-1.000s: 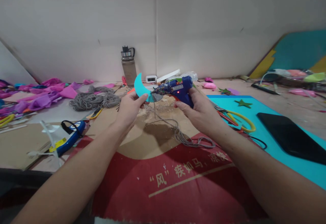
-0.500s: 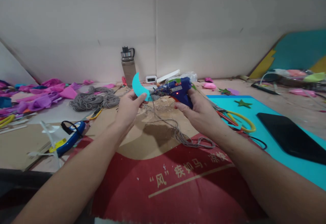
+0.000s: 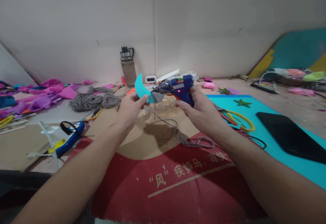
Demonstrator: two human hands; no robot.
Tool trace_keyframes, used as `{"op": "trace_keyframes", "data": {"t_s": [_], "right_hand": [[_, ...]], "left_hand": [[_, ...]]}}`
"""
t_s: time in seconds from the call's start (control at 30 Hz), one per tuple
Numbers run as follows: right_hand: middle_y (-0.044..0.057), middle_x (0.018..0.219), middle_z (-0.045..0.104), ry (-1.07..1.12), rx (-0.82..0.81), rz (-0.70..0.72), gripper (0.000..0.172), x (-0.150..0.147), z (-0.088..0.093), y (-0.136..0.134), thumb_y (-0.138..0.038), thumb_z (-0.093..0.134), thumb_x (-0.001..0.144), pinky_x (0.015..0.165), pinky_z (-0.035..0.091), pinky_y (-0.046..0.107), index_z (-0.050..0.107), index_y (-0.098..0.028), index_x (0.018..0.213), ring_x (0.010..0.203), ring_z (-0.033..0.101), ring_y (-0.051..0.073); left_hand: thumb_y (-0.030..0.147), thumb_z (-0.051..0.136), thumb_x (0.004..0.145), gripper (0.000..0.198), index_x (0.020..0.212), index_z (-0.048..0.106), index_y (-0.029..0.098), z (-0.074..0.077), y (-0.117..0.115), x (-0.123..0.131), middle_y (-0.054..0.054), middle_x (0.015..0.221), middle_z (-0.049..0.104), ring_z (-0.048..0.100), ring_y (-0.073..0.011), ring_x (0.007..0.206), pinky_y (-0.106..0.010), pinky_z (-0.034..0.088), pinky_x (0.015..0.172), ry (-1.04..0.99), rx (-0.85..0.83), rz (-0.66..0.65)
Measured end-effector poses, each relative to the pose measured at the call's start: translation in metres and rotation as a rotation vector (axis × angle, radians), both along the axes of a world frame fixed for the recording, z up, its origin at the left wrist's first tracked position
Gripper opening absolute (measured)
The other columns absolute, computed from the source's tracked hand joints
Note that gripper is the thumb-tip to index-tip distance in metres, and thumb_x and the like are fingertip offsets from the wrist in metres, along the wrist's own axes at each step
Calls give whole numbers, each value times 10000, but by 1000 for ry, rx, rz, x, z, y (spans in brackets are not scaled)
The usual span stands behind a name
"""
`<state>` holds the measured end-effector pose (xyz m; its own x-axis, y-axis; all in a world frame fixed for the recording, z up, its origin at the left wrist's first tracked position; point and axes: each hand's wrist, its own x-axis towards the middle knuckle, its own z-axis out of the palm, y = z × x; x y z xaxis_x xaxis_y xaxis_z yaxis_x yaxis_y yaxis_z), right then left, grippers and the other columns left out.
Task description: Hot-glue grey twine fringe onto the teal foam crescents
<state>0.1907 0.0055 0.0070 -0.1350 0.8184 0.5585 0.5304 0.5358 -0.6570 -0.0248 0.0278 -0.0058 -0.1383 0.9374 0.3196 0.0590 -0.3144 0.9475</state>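
Observation:
Between the thumb and fingers of my left hand [image 3: 131,108] is a turquoise crescent moon cutout [image 3: 142,89]. Grey cord [image 3: 158,97] covers its lower right end, and a strand hangs from there to a loose cord bundle [image 3: 191,141] on the cardboard. My right hand [image 3: 201,107] is wrapped round a blue hot glue gun [image 3: 183,87] with a small red light lit. The gun's nozzle points left at the corded end of the moon; whether the tip touches it I cannot tell.
Red-and-brown cardboard [image 3: 178,190] lies beneath my hands. To the right are yellow-handled scissors [image 3: 241,121], a green star [image 3: 242,103] and a black phone [image 3: 290,132] on a turquoise sheet [image 3: 267,169]. A grey cord heap [image 3: 94,98], a blue power strip [image 3: 72,137] and a bottle [image 3: 128,68] stand left.
The moon has shifted slightly right and turned a little, showing more of its grey corded end. The glue gun has risen slightly and moved a little right.

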Motion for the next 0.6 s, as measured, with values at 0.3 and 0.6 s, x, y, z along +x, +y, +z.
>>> {"op": "trace_keyframes", "data": {"t_s": [0.3,0.6], "right_hand": [[14,822,618,496,-273,113,190,1,-1,7,-266,607,817,447,346,243,525,-243,987,537,439,103],[48,786,645,458,-637,-35,29,13,-14,46,-183,519,858,459,372,230,511,-200,836,496,426,83]], "left_hand": [[245,761,646,175,743,672,129,8,-4,4,-18,645,648,544,-78,540,-196,376,509,-199,-162,-49],[165,757,637,193,768,619,130,14,-5,5,-1,637,616,547,-68,525,-174,365,479,-344,-230,-119]]}}
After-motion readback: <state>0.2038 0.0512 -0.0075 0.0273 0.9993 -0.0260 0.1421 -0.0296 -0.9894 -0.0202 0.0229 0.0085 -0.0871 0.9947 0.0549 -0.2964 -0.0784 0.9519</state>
